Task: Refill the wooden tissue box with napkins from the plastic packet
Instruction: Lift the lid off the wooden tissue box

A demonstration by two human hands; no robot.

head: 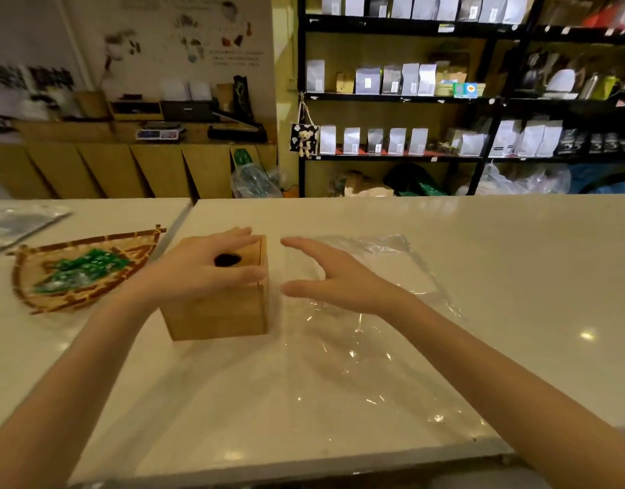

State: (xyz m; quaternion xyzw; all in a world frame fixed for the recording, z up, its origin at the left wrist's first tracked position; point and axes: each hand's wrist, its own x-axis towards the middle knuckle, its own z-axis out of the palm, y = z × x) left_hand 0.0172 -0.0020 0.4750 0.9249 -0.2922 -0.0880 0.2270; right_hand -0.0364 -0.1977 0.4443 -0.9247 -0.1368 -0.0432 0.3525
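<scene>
A square wooden tissue box [219,312] stands on the white counter, with a dark oval opening in its lid. My left hand [201,270] lies flat over the lid, fingers spread across the top and thumb along the near edge. My right hand [335,277] hovers just right of the box, fingers and thumb apart, holding nothing. Beneath and beyond it lies the clear plastic packet [385,266], flat on the counter, with white napkins showing through it. More crinkled clear film spreads toward me.
A woven bamboo tray [32,298] with green-wrapped sweets sits to the left of the box. A silvery bag [18,220] lies at the far left. The white counter [515,277] stretches right. Black shelves of white pouches [374,139] stand behind.
</scene>
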